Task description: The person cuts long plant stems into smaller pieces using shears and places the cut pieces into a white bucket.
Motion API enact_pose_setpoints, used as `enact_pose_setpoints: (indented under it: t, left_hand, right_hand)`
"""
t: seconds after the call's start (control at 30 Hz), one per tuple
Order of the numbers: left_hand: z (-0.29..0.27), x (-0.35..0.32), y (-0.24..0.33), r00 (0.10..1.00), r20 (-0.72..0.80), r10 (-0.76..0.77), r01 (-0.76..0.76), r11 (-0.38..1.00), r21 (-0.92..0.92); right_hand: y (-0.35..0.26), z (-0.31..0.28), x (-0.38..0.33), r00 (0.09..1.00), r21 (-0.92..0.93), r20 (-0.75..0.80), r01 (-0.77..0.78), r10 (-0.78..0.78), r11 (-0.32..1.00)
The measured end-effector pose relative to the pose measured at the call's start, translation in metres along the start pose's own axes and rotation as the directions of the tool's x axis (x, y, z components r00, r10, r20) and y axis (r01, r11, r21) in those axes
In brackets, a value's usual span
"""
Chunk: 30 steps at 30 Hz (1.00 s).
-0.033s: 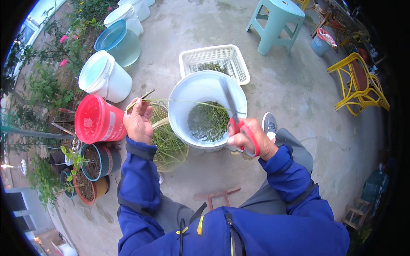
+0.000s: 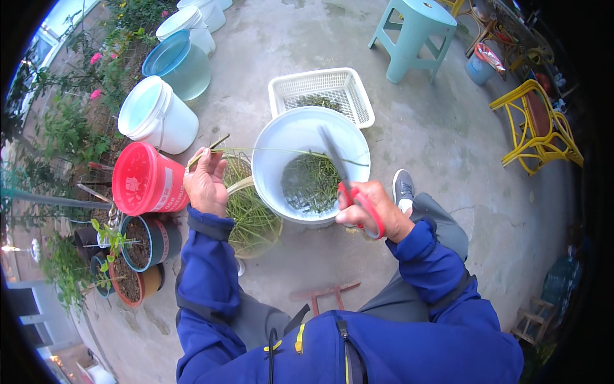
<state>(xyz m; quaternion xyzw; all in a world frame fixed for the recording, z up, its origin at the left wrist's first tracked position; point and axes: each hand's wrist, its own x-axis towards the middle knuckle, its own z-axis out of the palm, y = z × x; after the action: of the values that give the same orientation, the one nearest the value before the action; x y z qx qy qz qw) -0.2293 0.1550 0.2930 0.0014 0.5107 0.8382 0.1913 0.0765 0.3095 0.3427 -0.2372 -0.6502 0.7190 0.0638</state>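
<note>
Head view: scissors (image 2: pixel 348 185) and stem (image 2: pixel 281 152) apparently unmoved over white basin (image 2: pixel 275 147).

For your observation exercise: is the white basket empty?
No, the white basket has a small heap of green stems lying in it.

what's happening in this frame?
A person in a blue jacket sits outdoors on a concrete floor. The left hand holds a long thin green stem stretched across a white bucket, while the right hand grips red-handled scissors with the blades over the bucket. Cut green pieces lie in the bucket's bottom. More uncut stems fill a bowl beside it. A white basket behind the bucket holds a few greens.
</note>
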Motion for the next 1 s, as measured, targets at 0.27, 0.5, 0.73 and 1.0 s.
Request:
enact_pose_setpoints:
  t: [0.27,0.5,0.73,1.0]
  left_hand:
    - [0.003,-0.019,-0.001,0.992,0.079,-0.094,0.091,0.995,0.042]
    - [0.008,-0.042,-0.003,0.968,0.251,-0.001,-0.086,0.938,0.335]
    - [0.000,-0.047,-0.002,0.972,0.225,0.070,-0.171,0.865,0.472]
    - [-0.006,-0.043,0.011,0.984,0.146,-0.105,0.070,0.972,0.226]
  right_hand:
    - [0.033,0.017,0.023,0.982,-0.074,-0.139,-0.142,0.131,0.987]
    - [0.019,0.006,0.032,0.952,-0.006,-0.305,-0.022,0.019,1.000]
    - [0.008,0.008,0.027,0.943,0.070,-0.332,0.031,-0.006,0.997]
    - [0.018,0.006,0.029,0.974,0.306,-0.205,-0.031,0.098,0.952]
